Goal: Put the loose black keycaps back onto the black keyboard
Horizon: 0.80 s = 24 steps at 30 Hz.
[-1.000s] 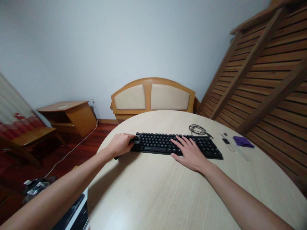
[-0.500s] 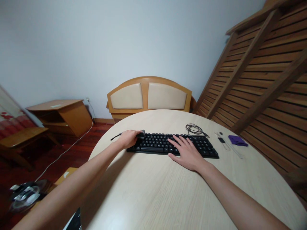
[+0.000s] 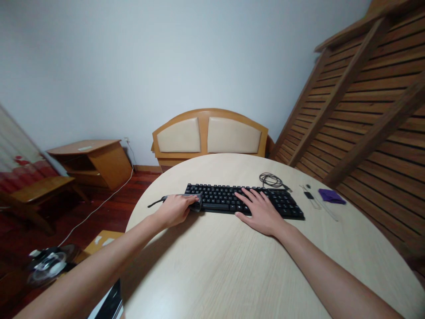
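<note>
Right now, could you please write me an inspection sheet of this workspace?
Surface: round pale wood-grain table.
Things in use: black keyboard; dark brush-like tool.
Clutter: purple cloth; small black item nearby, identity unclear.
Hands: left hand grips the tool at the keyboard's left end; right hand lies spread on the keyboard.
Cables: coiled black cable behind the keyboard; white cord across the floor.
Surroundings: headboard beyond the table; slatted wooden panel to the right; wooden cabinet to the left.
</note>
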Tool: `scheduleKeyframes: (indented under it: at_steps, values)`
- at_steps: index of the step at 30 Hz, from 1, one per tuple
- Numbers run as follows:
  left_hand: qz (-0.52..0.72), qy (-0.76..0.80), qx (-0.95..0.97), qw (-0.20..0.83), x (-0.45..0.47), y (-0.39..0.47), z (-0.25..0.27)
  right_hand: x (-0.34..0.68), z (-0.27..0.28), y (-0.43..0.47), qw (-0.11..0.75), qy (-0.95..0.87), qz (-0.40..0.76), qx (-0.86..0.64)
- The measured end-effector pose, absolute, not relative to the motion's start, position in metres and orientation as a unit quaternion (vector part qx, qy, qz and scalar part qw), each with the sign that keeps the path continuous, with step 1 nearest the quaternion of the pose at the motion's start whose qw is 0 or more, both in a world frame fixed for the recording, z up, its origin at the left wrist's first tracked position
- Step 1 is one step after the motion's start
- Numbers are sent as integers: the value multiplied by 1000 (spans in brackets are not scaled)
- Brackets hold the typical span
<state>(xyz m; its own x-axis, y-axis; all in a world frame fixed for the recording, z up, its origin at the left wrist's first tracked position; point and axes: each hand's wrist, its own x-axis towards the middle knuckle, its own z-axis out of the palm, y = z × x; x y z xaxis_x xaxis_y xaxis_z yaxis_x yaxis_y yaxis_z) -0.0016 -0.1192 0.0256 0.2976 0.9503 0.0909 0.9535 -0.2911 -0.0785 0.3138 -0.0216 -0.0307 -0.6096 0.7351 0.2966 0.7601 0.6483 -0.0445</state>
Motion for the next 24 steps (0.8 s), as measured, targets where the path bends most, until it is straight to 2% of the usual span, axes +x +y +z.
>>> scheduleKeyframes:
  at_steps: [6,10,15,24]
  values:
    - [41,-568,-821,48,-3,-119,52,313,-30,-23,149,-896,-45,-415]
    - [-4,-602,-795,82,-2,-97,60,313,-29,-23,150,-896,-44,-415]
    - [-58,-630,-768,98,13,-60,45,314,-30,-22,148,-897,-39,-414]
    - [-75,-634,-765,81,30,-43,16,317,-21,-21,140,-902,-21,-408]
